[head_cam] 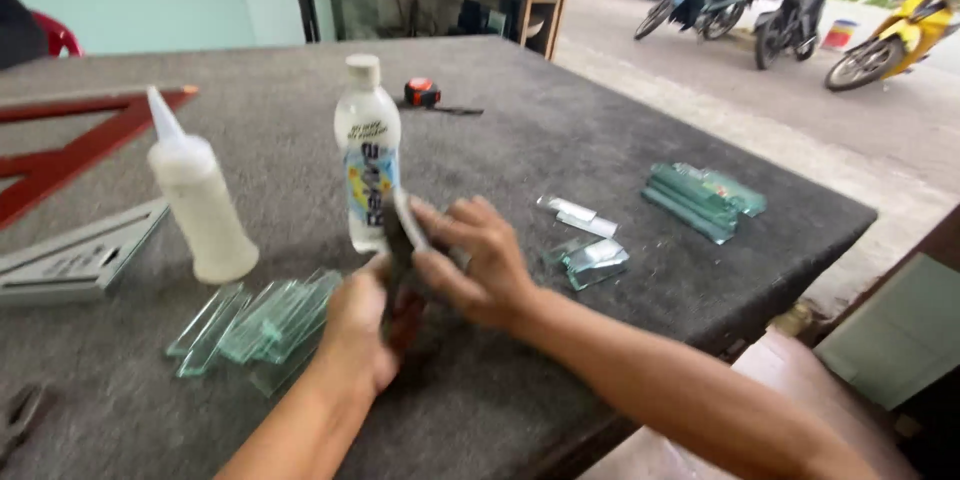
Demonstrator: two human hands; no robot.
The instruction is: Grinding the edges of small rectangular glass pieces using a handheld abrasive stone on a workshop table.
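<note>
Both my hands meet over the grey felt table [560,130]. My left hand [360,325] grips the lower end of a narrow glass strip [408,222] that stands nearly upright. My right hand [475,260] pinches the same strip from the right, fingers wrapped around its upper part. Several green-edged glass strips [255,325] lie fanned out just left of my left hand. A white plastic bottle [368,155] with a printed label stands directly behind the strip.
A white squeeze bottle [200,200] with a pointed nozzle stands at the left. Small glass pieces [590,260] and a stack of glass strips [700,200] lie at the right. A tape measure [422,93], red and grey set squares [80,260] and parked motorbikes [780,0] are beyond.
</note>
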